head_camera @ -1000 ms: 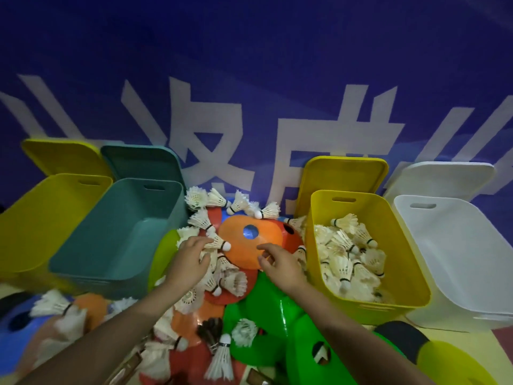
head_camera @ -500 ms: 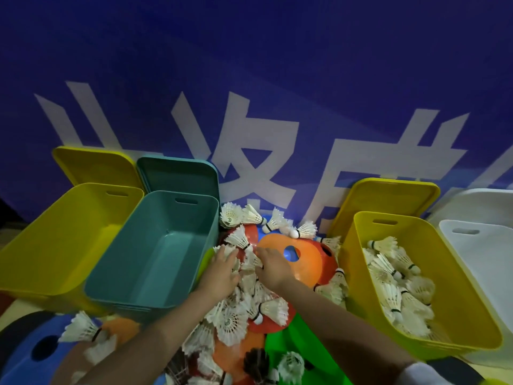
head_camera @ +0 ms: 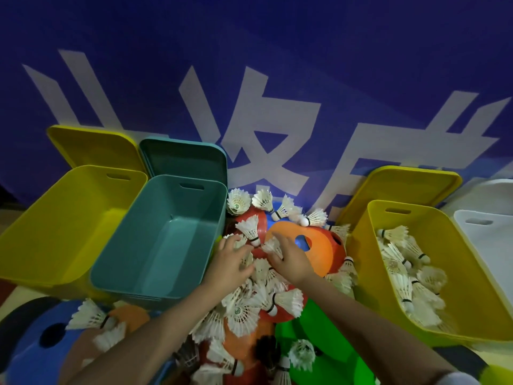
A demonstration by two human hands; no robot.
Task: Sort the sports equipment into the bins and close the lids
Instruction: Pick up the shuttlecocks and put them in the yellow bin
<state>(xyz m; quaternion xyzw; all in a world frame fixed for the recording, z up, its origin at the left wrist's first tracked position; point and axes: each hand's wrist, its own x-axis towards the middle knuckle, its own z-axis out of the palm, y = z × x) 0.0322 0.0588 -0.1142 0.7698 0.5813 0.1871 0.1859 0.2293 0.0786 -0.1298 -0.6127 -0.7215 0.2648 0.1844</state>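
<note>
A heap of white shuttlecocks [head_camera: 249, 307] lies on flat disc cones between the bins. My left hand [head_camera: 231, 262] rests on the heap beside the teal bin [head_camera: 166, 245], its fingers curled over shuttlecock feathers. My right hand [head_camera: 291, 258] is just to the right of it, at the edge of an orange disc cone [head_camera: 319, 254], with a shuttlecock [head_camera: 273, 245] held under its thumb and fingers. The teal bin and the left yellow bin [head_camera: 69, 226] are empty. The right yellow bin [head_camera: 361, 245] holds several shuttlecocks. All lids are off.
A white bin [head_camera: 488, 240] stands at the far right. The lids lean behind the bins against a blue banner. Green cones [head_camera: 319, 329], a blue cone [head_camera: 25, 351] and more shuttlecocks [head_camera: 88, 315] lie in front, near me.
The view has swung left and down. My right hand moved left from the orange cone's edge onto the shuttlecock heap, close to my left hand, which stayed on the pile.
</note>
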